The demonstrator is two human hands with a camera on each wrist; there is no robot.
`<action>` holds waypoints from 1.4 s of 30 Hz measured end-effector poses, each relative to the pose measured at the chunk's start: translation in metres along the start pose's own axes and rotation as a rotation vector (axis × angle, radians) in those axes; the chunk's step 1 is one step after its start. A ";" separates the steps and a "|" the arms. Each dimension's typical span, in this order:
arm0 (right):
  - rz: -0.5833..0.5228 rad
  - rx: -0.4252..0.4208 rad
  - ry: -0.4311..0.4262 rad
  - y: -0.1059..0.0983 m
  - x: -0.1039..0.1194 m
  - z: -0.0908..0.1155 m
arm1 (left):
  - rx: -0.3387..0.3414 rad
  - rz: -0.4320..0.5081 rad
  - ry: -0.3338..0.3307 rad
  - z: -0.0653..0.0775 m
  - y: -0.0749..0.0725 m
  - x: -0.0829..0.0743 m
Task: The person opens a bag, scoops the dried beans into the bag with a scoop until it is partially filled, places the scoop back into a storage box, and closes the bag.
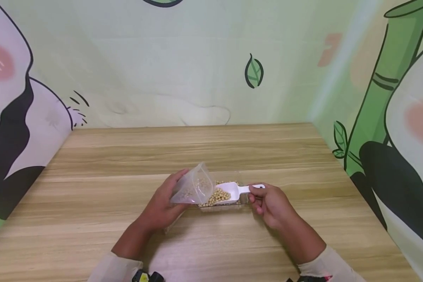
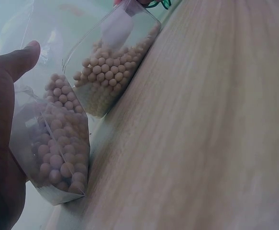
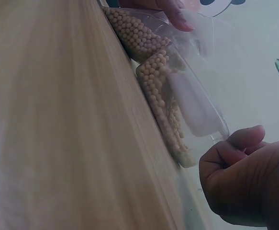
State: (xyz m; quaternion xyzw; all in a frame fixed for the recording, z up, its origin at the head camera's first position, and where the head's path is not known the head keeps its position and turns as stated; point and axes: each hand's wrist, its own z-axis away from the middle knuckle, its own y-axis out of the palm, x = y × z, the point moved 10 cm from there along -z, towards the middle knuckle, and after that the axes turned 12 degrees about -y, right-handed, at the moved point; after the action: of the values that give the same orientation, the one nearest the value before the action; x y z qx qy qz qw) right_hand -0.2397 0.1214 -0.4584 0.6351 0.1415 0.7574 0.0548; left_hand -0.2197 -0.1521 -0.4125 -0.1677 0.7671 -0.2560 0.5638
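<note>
My left hand (image 1: 163,205) holds a clear plastic bag (image 1: 196,184) of round, pale soybeans, its mouth tipped toward a clear rectangular box (image 1: 220,208). In the left wrist view the beans (image 2: 62,153) bulge in the lower part of the bag, with the thumb (image 2: 27,60) along its upper side. The box stands against the bag and has soybeans (image 3: 153,81) in it. My right hand (image 1: 273,203) pinches the handle of a white scoop (image 1: 234,191), whose bowl lies inside the box among the beans. Part of the box is hidden behind the bag and scoop.
The bag and box are on a wood-grain table (image 1: 127,156). A pale green backdrop (image 1: 197,58) with printed pandas and bamboo rises behind the table and along both sides. Dark devices (image 1: 149,276) are worn at the sleeve cuffs.
</note>
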 end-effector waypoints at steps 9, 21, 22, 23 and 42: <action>-0.105 0.023 0.027 0.001 -0.005 -0.001 | 0.000 -0.003 -0.007 0.000 -0.001 0.000; -0.195 -0.039 -0.038 -0.002 0.006 -0.002 | -0.007 -0.011 0.003 0.001 -0.001 0.000; -0.206 -0.044 -0.046 -0.003 0.008 -0.002 | -0.008 -0.013 0.002 0.001 -0.001 0.000; -0.217 -0.048 -0.053 -0.003 0.009 -0.002 | -0.009 -0.012 0.002 0.001 -0.001 0.001; -0.324 0.151 -0.353 0.012 0.049 0.012 | -0.001 -0.004 0.004 0.000 0.000 -0.001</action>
State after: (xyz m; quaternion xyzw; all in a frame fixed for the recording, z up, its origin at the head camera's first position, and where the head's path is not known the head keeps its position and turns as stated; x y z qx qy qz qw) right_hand -0.2355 0.1242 -0.4067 0.7288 0.2859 0.6033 0.1517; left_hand -0.2190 -0.1512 -0.4119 -0.1689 0.7682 -0.2569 0.5616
